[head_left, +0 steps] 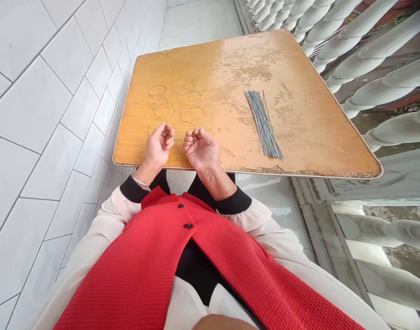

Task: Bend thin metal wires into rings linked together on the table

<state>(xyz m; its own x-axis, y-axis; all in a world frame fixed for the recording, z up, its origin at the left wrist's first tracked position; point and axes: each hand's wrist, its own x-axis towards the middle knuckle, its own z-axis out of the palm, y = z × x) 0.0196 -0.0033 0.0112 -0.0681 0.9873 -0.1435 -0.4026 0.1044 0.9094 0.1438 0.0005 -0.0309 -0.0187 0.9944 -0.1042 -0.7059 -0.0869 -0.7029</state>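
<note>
1. Hands are curling loosely at the near side of the table. The left hand [159, 145] and the right hand [201, 149] are both narrow, with the fingers bending in toward each other. They are seeming empty, but I cannot tell if a very thin wire is lying between the fingertips.
2. Thin wire rings [161, 110] are lying flat on the far left part of the table, just beyond both hands. They are spreading apart, perhaps so that they are not tangling. I cannot tell if any finger is touching them.
3. A bundle of straight grey wires [264, 123] is lying on the right part of the table, well apart from the hands. Nearly all wires are pointing the same way, which is keeping them tidy.
4. A worn wooden tabletop [210, 59] is carrying these things. A bracelet [140, 182] is circling the left wrist, and a red waistcoat [161, 256] is covering the body. A white tiled wall [41, 114] is standing on the left, and pale balusters [378, 59] are standing on the right.
</note>
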